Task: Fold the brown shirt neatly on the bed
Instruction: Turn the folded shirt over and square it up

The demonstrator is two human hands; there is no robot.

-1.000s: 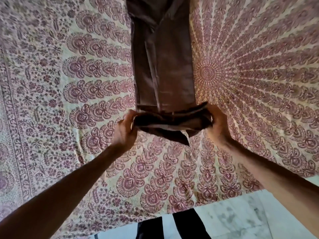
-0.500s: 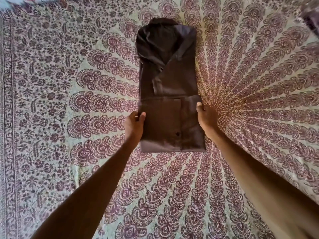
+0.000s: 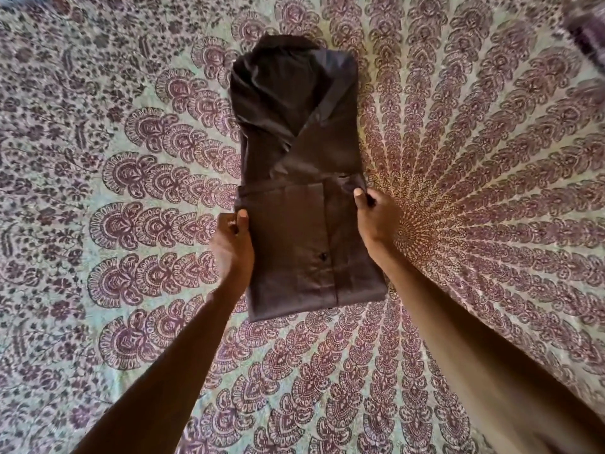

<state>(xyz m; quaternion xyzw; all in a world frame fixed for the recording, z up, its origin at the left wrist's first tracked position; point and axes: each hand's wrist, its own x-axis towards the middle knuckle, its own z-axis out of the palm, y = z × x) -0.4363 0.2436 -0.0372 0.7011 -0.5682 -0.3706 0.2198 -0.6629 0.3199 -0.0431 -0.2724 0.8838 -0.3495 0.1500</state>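
We note that the hem, raised one second ago, now lies folded flat over the brown shirt at the centre of the bed; left hand at 9 o'clock and right hand at 3 o'clock, each grip pinching the flap's edge; we judge one fold remains.

Shirt lies on bedspread, lower part folded over upper; left hand at its left edge, right hand at its right.
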